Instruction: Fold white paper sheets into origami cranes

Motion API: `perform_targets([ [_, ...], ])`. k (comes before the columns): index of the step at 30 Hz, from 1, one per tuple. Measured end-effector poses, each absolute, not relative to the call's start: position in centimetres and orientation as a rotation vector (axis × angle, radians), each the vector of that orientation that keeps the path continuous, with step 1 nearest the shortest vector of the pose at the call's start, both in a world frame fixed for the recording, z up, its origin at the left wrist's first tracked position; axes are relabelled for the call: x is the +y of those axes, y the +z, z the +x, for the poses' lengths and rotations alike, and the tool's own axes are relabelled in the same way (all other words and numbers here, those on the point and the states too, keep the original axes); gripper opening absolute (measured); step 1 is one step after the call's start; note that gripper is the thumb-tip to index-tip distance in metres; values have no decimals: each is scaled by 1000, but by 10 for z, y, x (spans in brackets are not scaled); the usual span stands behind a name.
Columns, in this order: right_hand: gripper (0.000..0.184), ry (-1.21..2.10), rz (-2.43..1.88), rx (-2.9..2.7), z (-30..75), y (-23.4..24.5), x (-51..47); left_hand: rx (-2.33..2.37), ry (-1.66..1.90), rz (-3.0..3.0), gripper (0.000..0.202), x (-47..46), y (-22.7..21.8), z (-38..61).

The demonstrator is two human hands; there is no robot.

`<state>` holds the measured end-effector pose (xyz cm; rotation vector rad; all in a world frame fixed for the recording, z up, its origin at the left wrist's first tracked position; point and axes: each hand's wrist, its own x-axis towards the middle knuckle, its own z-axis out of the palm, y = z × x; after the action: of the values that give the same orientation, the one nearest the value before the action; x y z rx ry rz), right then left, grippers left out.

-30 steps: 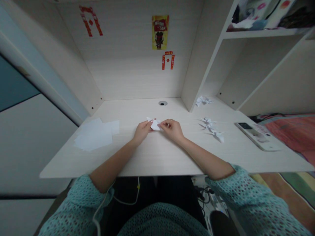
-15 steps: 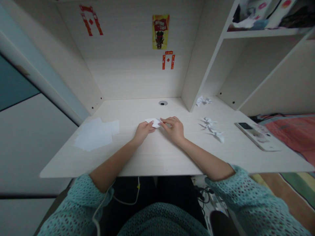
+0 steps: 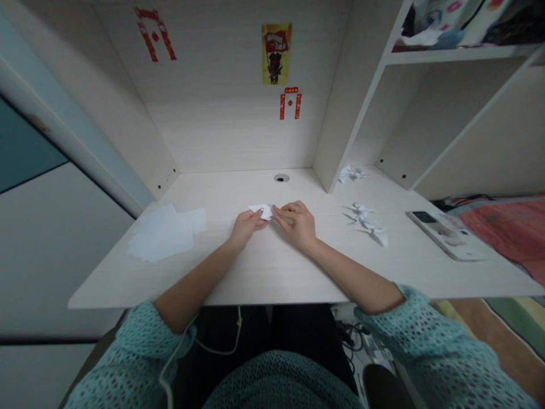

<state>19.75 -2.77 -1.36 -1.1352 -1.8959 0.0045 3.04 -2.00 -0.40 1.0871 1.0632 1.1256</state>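
Between my two hands is a small folded piece of white paper (image 3: 267, 212), held just over the desk near its middle. My left hand (image 3: 247, 227) pinches its left part, thumb on top. At the right edge of the paper, the thumb and forefinger of my right hand (image 3: 298, 222) are pressed together on it. Part of the paper is covered by my fingers, so its exact folds cannot be made out. Off to the left lies a spread stack of white paper sheets (image 3: 159, 234). To the right are several folded white paper figures (image 3: 361, 215) that look like cranes.
A phone-like white object (image 3: 445, 236) lies on the right of the desk (image 3: 264, 278). More folded paper (image 3: 351, 174) sits behind, by the upright divider (image 3: 361, 108). A round cable hole (image 3: 281, 178) is near the back panel. A white cable (image 3: 170, 363) hangs by my left arm.
Both hands have shifted very slightly to the left with the folded paper. My right fingers have closed in on its right edge.
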Motion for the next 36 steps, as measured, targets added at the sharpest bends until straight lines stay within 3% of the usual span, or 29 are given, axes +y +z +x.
perform_targets([
  [15,19,236,-1175,-1741,195,-11,-28,1049,1096,1121,35,-17,-8,29],
  [27,25,478,-1262,-1626,198,-20,-19,1179,1119,1381,22,-21,-11,31],
  [36,34,873,-1121,-1436,195,-27,-13,1156,1173,1317,17,-22,-11,32],
])
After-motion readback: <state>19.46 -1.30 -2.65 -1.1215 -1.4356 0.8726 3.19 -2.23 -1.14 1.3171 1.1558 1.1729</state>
